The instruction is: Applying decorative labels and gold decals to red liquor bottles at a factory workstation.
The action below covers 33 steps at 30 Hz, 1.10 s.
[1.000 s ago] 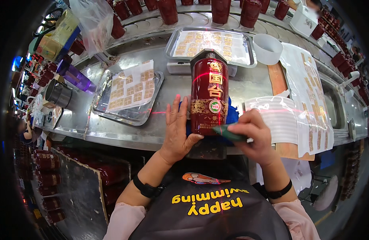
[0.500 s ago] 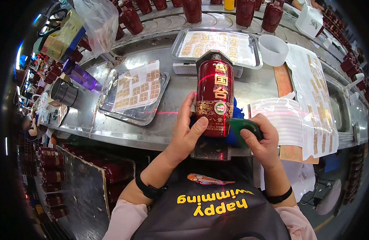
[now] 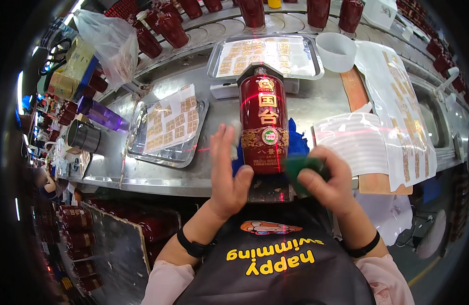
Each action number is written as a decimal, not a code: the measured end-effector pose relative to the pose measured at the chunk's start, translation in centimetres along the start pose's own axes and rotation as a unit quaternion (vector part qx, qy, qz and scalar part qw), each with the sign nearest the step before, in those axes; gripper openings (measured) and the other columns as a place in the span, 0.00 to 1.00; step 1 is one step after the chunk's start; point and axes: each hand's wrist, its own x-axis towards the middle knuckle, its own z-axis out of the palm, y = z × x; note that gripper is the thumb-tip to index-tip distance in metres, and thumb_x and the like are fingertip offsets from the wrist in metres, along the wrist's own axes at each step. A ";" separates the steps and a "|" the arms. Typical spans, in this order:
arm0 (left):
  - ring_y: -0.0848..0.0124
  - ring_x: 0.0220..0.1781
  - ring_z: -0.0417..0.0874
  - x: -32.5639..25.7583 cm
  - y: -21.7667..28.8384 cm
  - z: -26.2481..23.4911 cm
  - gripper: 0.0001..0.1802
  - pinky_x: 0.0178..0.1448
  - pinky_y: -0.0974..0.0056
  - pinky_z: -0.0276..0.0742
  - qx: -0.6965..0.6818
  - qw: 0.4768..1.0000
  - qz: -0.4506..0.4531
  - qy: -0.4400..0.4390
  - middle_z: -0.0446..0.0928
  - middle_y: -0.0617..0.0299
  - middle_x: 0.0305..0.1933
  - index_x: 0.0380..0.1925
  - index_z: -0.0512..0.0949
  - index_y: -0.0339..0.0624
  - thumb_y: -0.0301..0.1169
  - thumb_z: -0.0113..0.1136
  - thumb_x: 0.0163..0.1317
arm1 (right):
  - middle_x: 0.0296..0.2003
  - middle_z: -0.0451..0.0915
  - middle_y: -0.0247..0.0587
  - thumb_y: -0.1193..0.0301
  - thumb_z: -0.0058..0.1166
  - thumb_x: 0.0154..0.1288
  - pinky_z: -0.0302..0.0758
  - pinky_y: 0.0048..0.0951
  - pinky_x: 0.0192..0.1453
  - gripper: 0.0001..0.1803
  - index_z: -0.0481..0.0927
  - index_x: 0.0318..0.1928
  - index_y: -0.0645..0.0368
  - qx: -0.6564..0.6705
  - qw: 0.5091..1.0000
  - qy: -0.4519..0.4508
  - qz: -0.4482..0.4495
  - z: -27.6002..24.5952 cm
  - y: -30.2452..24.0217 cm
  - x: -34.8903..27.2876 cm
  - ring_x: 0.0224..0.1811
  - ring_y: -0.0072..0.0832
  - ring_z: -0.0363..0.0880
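A dark red bottle (image 3: 262, 137) with gold lettering, a gold band and a round green-and-white seal lies in front of me on a blue cloth (image 3: 298, 142), its neck pointing away. My left hand (image 3: 228, 180) is on the bottle's left side, fingers stretched out and thumb close to its lower edge; whether the thumb touches is unclear. In my right hand (image 3: 330, 184) a flat green scraper (image 3: 301, 170) is pinched between thumb and fingers, slightly blurred. Its edge is at the bottle's lower right side. Thin red light lines cross the bottle.
Metal trays with gold label sheets stand left (image 3: 176, 157) and behind the bottle (image 3: 318, 63). To the right are a white ring-shaped container (image 3: 336, 58), stacked white sheets (image 3: 351, 145) and a long label sheet (image 3: 392, 91). A purple bottle (image 3: 100, 113) lies far left. Red bottles line the back.
My left hand has come off the bottle's face and opened beside it. The scraper has shifted slightly down. The whole view has turned a little, so the bottle appears further left.
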 end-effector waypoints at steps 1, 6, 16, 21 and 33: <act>0.54 0.72 0.64 -0.3 0.5 -0.4 0.35 0.76 0.46 0.43 0.230 0.959 0.168 -0.005 0.68 0.48 0.66 0.70 0.57 0.32 0.44 0.48 0.71 | 0.31 0.78 0.33 0.71 0.61 0.63 0.72 0.22 0.36 0.12 0.76 0.43 0.63 0.103 0.990 0.079 0.058 1.2 -0.5 0.5 0.32 0.16 0.74; 0.52 0.73 0.64 -2.1 1.0 0.8 0.27 0.75 0.34 0.33 0.338 0.913 0.217 -0.067 0.77 0.53 0.59 0.62 0.70 0.39 0.43 0.52 0.68 | 0.31 0.81 0.40 0.68 0.60 0.65 0.75 0.26 0.37 0.14 0.75 0.45 0.63 0.001 0.994 0.109 0.007 2.9 1.3 1.3 0.32 0.22 0.78; 0.46 0.70 0.66 -2.7 -0.9 0.2 0.28 0.75 0.35 0.39 0.330 0.928 0.171 0.002 0.73 0.45 0.62 0.62 0.66 0.27 0.41 0.47 0.72 | 0.38 0.81 0.54 0.71 0.56 0.64 0.76 0.35 0.42 0.15 0.75 0.49 0.64 -0.161 0.971 0.172 -0.037 -1.7 1.5 -0.9 0.37 0.42 0.83; 0.47 0.73 0.61 -2.6 -0.6 -0.1 0.29 0.77 0.43 0.40 0.306 0.936 0.172 -0.011 0.66 0.36 0.66 0.64 0.63 0.25 0.38 0.46 0.72 | 0.57 0.75 0.56 0.86 0.50 0.54 0.73 0.41 0.60 0.15 0.79 0.42 0.64 -0.446 0.877 0.107 -0.145 -8.8 0.3 -2.8 0.60 0.52 0.73; 0.49 0.51 0.77 2.1 7.0 2.9 0.26 0.57 0.55 0.72 0.021 0.950 0.173 -0.259 0.77 0.49 0.53 0.57 0.73 0.36 0.26 0.63 0.57 | 0.60 0.71 0.46 0.69 0.68 0.46 0.73 0.43 0.52 0.17 0.76 0.36 0.58 -0.522 0.845 -0.074 -0.085 -4.7 1.3 -5.0 0.63 0.45 0.66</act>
